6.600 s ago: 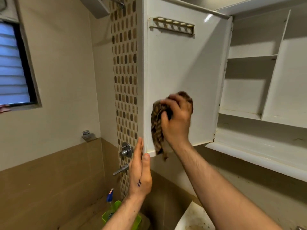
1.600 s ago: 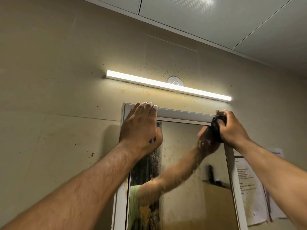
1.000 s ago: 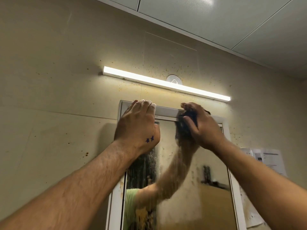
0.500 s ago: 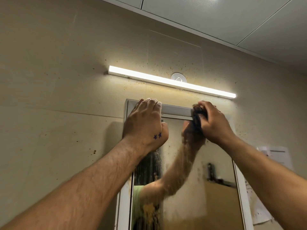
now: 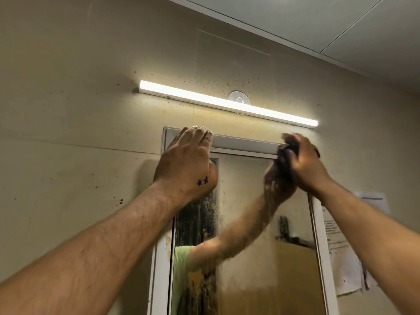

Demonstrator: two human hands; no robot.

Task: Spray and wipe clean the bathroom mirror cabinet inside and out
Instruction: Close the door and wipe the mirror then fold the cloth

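Upright mirror cabinet (image 5: 245,145), long axis vertical (cloth (image 5: 283,153) at top)

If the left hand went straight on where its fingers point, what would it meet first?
Likely the tube light on the wall above; the left hand grips the cabinet top rail, depth unclear.

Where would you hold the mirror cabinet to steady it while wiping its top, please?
Probably the top rail near its left corner, from in front, fingers hooked over, as the left hand does: it stands proud of the wall, and the right hand and cloth need the right end.
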